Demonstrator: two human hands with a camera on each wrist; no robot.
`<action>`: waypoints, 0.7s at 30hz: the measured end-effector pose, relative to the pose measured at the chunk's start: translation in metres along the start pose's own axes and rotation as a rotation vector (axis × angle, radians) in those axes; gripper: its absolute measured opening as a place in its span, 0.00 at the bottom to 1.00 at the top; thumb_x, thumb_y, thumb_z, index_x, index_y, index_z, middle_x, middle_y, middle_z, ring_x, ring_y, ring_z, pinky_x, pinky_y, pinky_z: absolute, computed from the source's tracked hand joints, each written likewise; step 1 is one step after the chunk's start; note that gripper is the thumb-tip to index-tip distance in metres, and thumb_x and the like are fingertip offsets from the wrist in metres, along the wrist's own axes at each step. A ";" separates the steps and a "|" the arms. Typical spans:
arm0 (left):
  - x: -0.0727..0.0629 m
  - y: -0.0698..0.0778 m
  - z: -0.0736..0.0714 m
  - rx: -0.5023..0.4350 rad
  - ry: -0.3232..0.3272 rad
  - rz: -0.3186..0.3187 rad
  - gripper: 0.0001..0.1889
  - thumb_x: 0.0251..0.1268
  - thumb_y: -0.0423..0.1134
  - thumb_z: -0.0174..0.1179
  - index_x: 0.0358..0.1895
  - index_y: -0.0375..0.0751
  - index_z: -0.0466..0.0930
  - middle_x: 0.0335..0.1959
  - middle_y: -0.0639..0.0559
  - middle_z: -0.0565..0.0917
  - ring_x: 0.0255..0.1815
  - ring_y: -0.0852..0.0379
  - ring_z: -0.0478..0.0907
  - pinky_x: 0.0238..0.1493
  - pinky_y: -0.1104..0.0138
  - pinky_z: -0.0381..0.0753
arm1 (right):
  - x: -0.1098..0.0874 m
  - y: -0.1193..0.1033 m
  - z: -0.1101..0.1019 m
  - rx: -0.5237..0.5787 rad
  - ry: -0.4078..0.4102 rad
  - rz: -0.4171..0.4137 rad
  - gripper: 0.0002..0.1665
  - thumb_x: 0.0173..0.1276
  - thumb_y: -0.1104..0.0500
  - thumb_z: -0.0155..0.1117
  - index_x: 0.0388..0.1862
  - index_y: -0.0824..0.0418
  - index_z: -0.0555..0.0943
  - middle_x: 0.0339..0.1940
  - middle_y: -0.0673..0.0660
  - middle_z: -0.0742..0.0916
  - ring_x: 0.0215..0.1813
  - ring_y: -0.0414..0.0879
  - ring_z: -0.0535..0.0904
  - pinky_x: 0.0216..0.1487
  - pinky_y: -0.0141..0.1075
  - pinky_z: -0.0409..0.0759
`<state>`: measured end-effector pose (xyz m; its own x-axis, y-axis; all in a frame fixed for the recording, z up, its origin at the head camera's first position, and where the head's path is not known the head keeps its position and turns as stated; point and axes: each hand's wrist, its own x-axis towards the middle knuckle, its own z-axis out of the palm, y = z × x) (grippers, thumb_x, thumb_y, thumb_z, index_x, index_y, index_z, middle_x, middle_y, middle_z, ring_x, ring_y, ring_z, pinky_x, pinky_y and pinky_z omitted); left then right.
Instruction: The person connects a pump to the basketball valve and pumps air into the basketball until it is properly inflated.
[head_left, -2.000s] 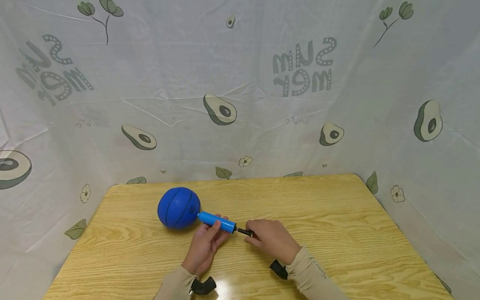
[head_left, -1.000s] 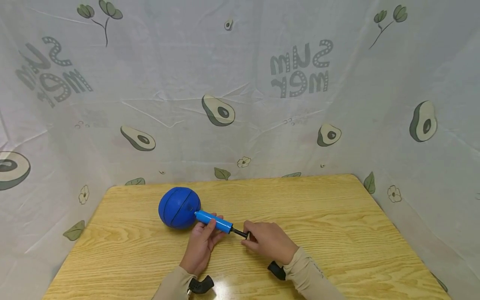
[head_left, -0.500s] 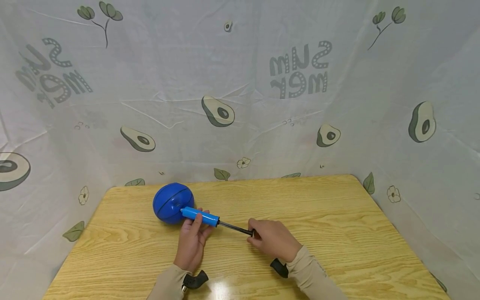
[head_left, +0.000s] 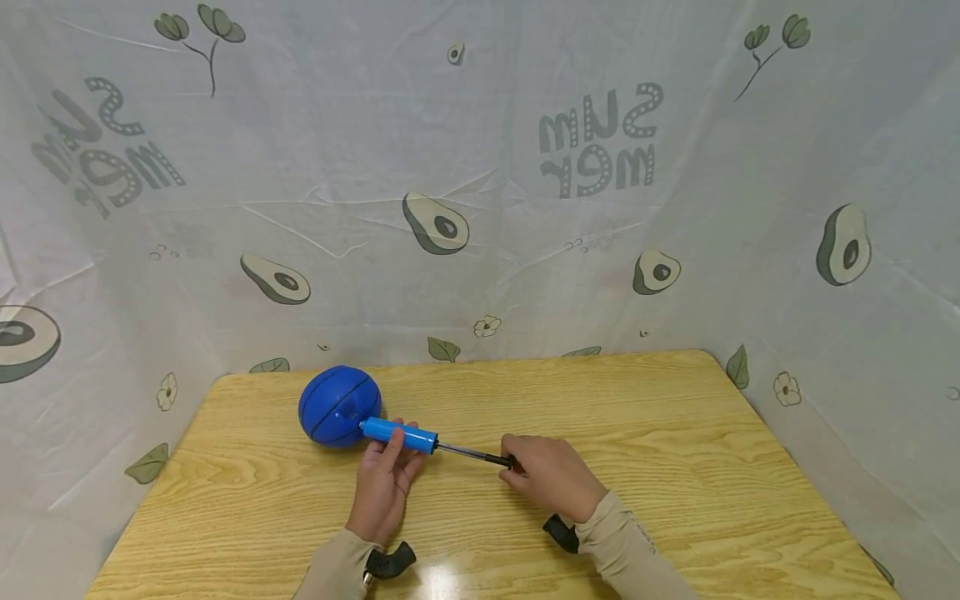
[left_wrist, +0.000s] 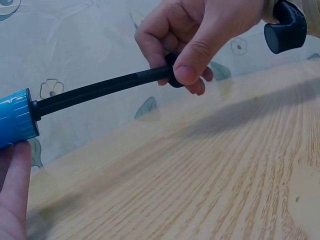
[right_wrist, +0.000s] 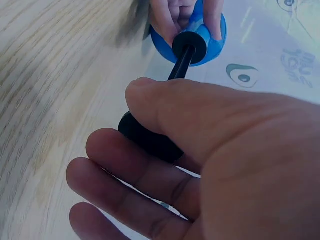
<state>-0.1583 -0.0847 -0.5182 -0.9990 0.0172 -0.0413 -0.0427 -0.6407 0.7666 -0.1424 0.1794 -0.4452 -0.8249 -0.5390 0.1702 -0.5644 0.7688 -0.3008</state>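
Note:
A blue ball (head_left: 330, 408) with dark seams sits toward the back left of the table. The tip of a blue hand pump (head_left: 411, 437) meets the ball's right side. My left hand (head_left: 384, 483) grips the pump's barrel, thumb on top and fingers beneath. To the right, my right hand (head_left: 551, 475) holds the black pump handle (left_wrist: 172, 70) between thumb and fingers. The pump rod (left_wrist: 95, 94) is drawn well out of the barrel. In the right wrist view the handle (right_wrist: 150, 137) lies under the thumb, and the ball (right_wrist: 165, 50) shows behind the barrel.
The wood-grain table (head_left: 675, 433) reaches to a pale curtain (head_left: 360, 125) printed with avocados, which hangs at the back and both sides. A black device sits on the left wrist (head_left: 390, 560) and another on the right wrist (head_left: 561, 533).
The rod, mostly inside the barrel earlier, is now drawn far out. My left hand, pump barrel and ball have shifted left; the ball has turned slightly. My right hand has moved slightly right.

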 end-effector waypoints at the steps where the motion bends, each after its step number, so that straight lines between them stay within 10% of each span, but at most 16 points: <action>1: 0.000 0.000 0.000 -0.002 -0.003 -0.002 0.31 0.84 0.44 0.51 0.75 0.29 0.50 0.61 0.47 0.76 0.58 0.59 0.82 0.60 0.65 0.84 | 0.000 0.000 0.000 -0.007 0.003 -0.004 0.11 0.70 0.55 0.73 0.35 0.52 0.78 0.22 0.41 0.76 0.21 0.32 0.67 0.22 0.29 0.68; 21: -0.007 -0.012 0.010 0.136 -0.144 -0.125 0.34 0.84 0.41 0.51 0.78 0.23 0.46 0.74 0.29 0.65 0.63 0.58 0.80 0.67 0.60 0.78 | 0.004 -0.003 0.004 -0.028 -0.012 -0.063 0.12 0.70 0.50 0.73 0.35 0.50 0.78 0.22 0.40 0.76 0.21 0.31 0.66 0.21 0.27 0.67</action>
<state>-0.1508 -0.0691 -0.5203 -0.9770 0.2057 -0.0570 -0.1580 -0.5174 0.8411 -0.1443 0.1740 -0.4470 -0.7873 -0.5906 0.1769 -0.6160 0.7424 -0.2633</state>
